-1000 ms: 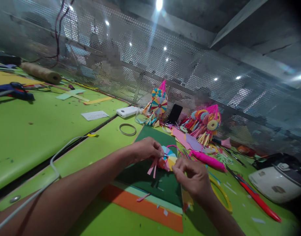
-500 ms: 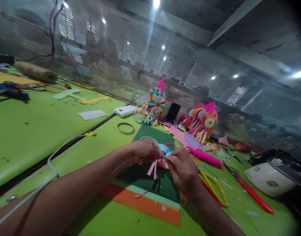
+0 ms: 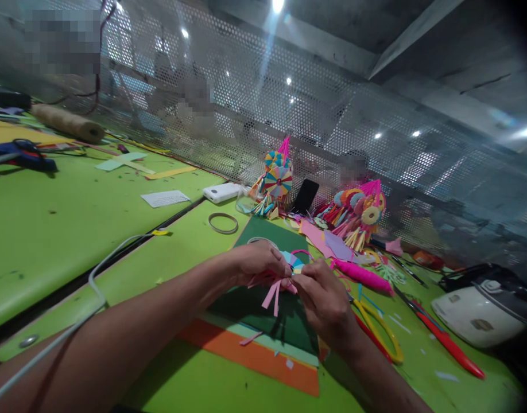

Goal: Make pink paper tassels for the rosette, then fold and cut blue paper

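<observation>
A colourful paper ornament (image 3: pixel 293 259) with a pale blue fan-like disc and pink paper strips (image 3: pixel 271 299) hanging from it is between my two hands. My left hand (image 3: pixel 263 261) pinches it from the left. From the right, the fingers of my right hand (image 3: pixel 321 292) are pressed together at its edge, close to my left fingertips. What exactly lies between the fingertips is too small to make out. Below the hands lie stacked sheets, with a dark green sheet (image 3: pixel 263 312) on top and an orange sheet (image 3: pixel 255 353) showing at the front.
Yellow-and-red scissors (image 3: pixel 382 330) and a red-handled tool (image 3: pixel 450 344) lie to the right, near a pink thread roll (image 3: pixel 362 277). Finished paper ornaments (image 3: pixel 278 180) stand behind. A bangle (image 3: pixel 223 223), a white device (image 3: pixel 223 193) and a cable (image 3: pixel 100 292) are on the left.
The whole view has shifted slightly, so everything sits a little further right. Both hands keep their hold at the ornament, with only slight finger movement.
</observation>
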{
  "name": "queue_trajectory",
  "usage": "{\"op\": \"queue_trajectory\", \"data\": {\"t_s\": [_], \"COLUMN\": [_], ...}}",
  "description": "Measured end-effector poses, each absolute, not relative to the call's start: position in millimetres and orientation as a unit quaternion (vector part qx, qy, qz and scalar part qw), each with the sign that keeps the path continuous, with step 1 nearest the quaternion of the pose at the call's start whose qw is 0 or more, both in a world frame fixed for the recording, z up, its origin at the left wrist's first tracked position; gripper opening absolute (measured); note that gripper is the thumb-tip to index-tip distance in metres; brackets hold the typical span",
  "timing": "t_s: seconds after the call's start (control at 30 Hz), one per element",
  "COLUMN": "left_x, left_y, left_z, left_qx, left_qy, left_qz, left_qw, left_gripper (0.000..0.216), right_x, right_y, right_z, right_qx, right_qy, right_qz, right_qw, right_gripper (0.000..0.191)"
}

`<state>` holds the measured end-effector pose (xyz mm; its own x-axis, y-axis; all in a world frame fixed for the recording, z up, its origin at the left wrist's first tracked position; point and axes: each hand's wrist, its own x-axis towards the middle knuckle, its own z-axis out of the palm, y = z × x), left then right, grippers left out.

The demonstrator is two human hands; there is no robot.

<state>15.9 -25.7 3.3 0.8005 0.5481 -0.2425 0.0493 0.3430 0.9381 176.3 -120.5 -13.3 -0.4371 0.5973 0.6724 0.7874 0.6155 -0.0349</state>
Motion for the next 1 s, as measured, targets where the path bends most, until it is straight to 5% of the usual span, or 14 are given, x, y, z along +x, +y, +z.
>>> {"op": "queue_trajectory", "data": {"t_s": [0.5, 1.0], "left_x": [17, 16], "left_y": [-28, -26], "left_z": [-1, 3], "left_qx": [0.647, 0.601], "left_qy": [0.294, 0.301], "left_qz": [0.198, 0.135], "left_qw": [0.675, 0.728], "left_gripper": [0.004, 0.006], "right_x": [172, 172], "right_y": [-117, -117], "right_z": [-21, -19], "right_qx": [-0.442, -0.431], "right_qy": [-0.818, -0.829], "right_qz": [-0.063, -0.018], "right_qw": [0.363, 0.357], "right_gripper": [0.013, 0.013]}}
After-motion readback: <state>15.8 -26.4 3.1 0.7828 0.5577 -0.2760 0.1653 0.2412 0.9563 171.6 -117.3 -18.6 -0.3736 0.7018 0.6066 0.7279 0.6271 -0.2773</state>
